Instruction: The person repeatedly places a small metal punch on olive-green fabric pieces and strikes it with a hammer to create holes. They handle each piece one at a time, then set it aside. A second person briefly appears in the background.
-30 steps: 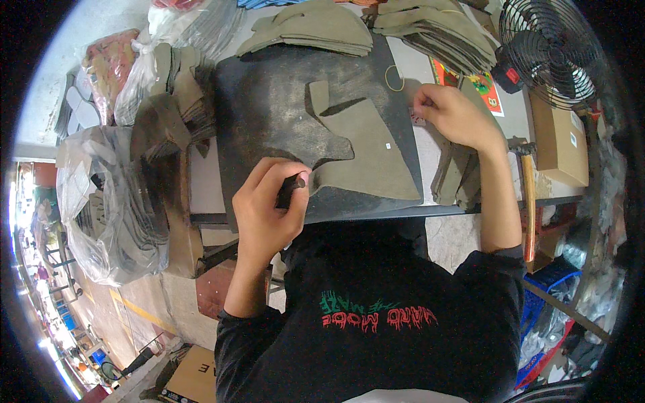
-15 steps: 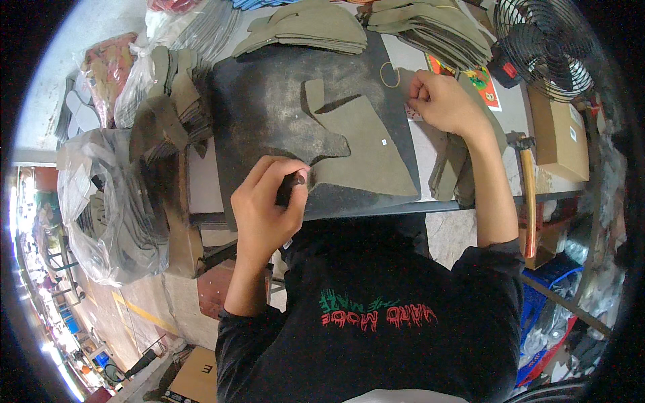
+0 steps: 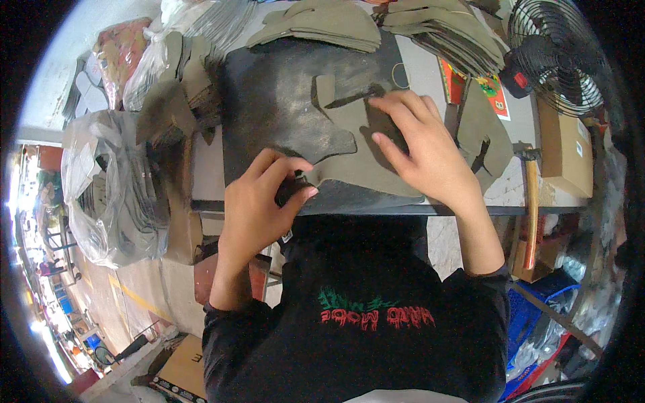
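Note:
A flat olive-grey cut piece [image 3: 346, 176] with a curved, notched outline lies on the dark mat [image 3: 269, 87]. At its left tip my left hand [image 3: 259, 195] is curled, thumb and fingers bent around something small and dark that I cannot make out. My right hand [image 3: 426, 144] is over the right part of the piece, fingers spread and thumb apart, with nothing seen in it. Its fingers shade the piece; whether they touch it I cannot tell. To the right of this hand lies another olive-grey piece [image 3: 490, 127].
Stacks of olive-grey pieces [image 3: 316, 27] line the far side, with another stack [image 3: 447, 33] at far right. A black fan [image 3: 557, 57], a cardboard box [image 3: 568, 151] and a hammer [image 3: 529, 201] are at right. Clear plastic bags [image 3: 111, 195] of cut pieces stand at left.
My right hand has moved left from beside the mat to over the cut piece, and its pinched fingers have spread. My left hand stays near the left tip, its thumb slightly further from the fingers.

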The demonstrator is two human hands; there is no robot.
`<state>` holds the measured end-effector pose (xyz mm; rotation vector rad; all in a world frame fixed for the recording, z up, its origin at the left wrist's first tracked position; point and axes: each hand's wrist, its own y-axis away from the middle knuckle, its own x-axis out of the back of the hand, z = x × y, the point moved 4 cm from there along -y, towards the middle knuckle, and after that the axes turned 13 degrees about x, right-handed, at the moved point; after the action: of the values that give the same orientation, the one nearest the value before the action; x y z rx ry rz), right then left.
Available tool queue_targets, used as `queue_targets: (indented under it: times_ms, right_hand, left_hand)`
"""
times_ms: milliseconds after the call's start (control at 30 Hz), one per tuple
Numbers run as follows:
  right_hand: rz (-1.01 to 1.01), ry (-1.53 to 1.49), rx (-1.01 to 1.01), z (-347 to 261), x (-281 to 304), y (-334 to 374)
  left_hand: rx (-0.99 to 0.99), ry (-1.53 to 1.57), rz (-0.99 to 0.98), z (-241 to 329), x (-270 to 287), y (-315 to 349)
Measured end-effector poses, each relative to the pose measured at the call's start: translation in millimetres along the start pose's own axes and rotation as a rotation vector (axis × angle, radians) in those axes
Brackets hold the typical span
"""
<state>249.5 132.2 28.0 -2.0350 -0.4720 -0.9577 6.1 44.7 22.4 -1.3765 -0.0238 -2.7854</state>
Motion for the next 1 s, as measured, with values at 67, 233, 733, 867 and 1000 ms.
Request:
queue_targets:
  times_ms: [67, 233, 733, 867, 1000]
  right_hand:
    - [0.041, 0.086, 0.052, 1, -8, -10]
    - [-0.030, 0.278, 0.157, -2, -30, -39]
    - [0.139, 0.385, 0.119, -12, -28, -38]
    - [0.009, 0.102, 0.143, -42, -25, -12]
    - [-0.310, 0.001, 0.200, -61, -41, 10]
  left_hand:
    - [-0.020, 0.033, -0.018, -1, 1, -3]
    - [0.001, -0.013, 0.083, 3, 8, 2]
    - [0.102, -0.012, 0.202, -14, 9, 2]
    - [0.117, 0.058, 0.180, -24, 8, -4]
    - [0.074, 0.126, 0.234, -27, 9, -11]
